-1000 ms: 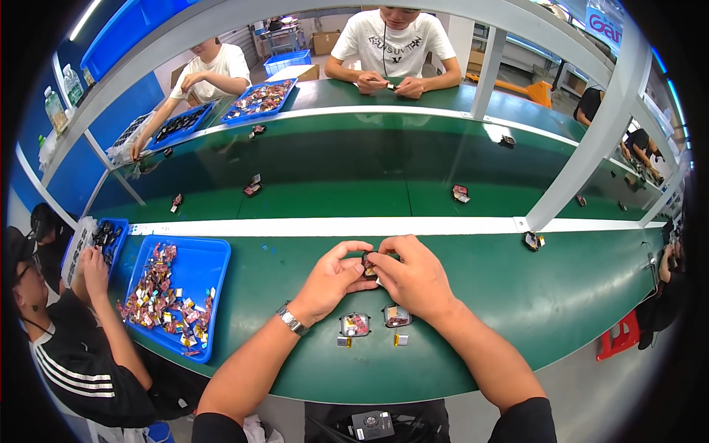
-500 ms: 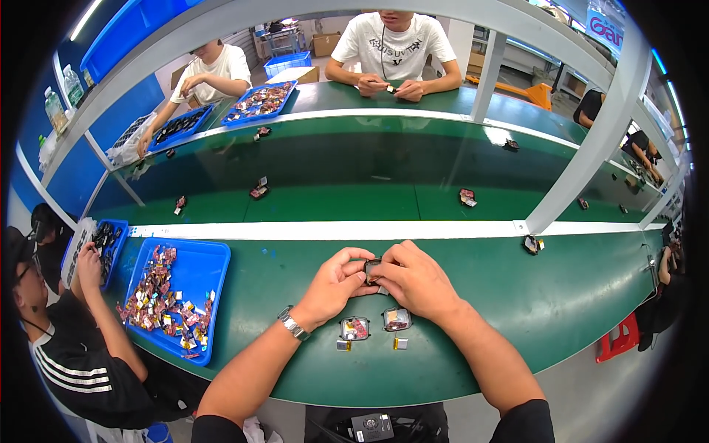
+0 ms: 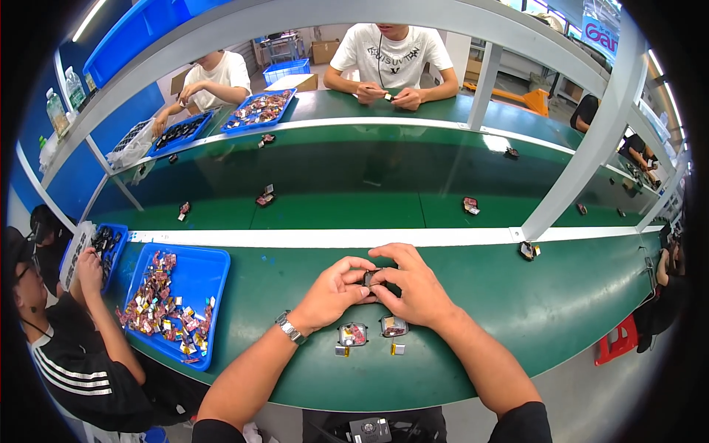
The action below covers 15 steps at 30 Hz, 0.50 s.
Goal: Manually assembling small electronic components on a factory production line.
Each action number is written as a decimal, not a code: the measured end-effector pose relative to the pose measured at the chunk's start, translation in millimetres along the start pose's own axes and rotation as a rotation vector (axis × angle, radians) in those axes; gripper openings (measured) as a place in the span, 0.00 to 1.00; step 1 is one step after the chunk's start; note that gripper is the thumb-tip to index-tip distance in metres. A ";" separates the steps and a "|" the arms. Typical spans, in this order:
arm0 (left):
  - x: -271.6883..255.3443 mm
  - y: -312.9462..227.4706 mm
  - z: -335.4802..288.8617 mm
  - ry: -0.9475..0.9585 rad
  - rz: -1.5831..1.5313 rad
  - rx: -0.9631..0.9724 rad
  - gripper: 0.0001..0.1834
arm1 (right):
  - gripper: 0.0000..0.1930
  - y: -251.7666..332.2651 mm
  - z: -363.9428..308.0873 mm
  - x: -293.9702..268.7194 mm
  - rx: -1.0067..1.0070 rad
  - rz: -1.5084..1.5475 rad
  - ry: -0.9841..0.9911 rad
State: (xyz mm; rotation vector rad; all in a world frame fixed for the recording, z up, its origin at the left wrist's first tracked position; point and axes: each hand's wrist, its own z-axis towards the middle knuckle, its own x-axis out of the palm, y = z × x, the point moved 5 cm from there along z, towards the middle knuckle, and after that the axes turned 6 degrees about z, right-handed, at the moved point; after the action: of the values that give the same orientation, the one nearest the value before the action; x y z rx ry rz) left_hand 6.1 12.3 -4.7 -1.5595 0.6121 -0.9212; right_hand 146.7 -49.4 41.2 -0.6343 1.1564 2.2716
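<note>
Between both hands is a small black watch case [image 3: 368, 277], held above the green bench and partly hidden by fingers. My left hand [image 3: 331, 295], with a metal watch on the wrist, is closed round its left side. My right hand [image 3: 417, 292] grips it from the right with thumb and fingers, the upper finger arched over it. Nearer me lie two open watch cases [image 3: 353, 334] with circuit parts inside, the right-hand one [image 3: 394, 325] just below my right hand. A small silver and yellow battery [image 3: 342, 352] sits below the left case, another battery [image 3: 399, 349] below the right.
A blue tray [image 3: 205, 269] of loose circuit boards and batteries stands at left. Beyond a white rail [image 3: 325, 238] runs a green conveyor belt [image 3: 354, 210] bearing scattered cases. Another case [image 3: 528, 251] lies at right beside a white post [image 3: 583, 140]. Co-workers sit left and opposite.
My right hand's fingers have shifted on the watch case, its upper finger now raised and thumb more visible. Cases on the belt have drifted slightly right. A far-left co-worker's arm has drawn back.
</note>
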 end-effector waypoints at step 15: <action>-4.3 6.3 -0.3 -0.019 -0.032 -0.038 0.15 | 0.06 -3.8 -10.4 6.3 0.060 0.077 -0.104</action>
State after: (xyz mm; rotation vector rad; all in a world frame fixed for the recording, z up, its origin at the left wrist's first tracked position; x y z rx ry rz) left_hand 4.2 14.4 -11.8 -1.6148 0.5953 -0.9224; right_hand 146.1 -54.7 29.7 -0.4499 1.2127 2.2950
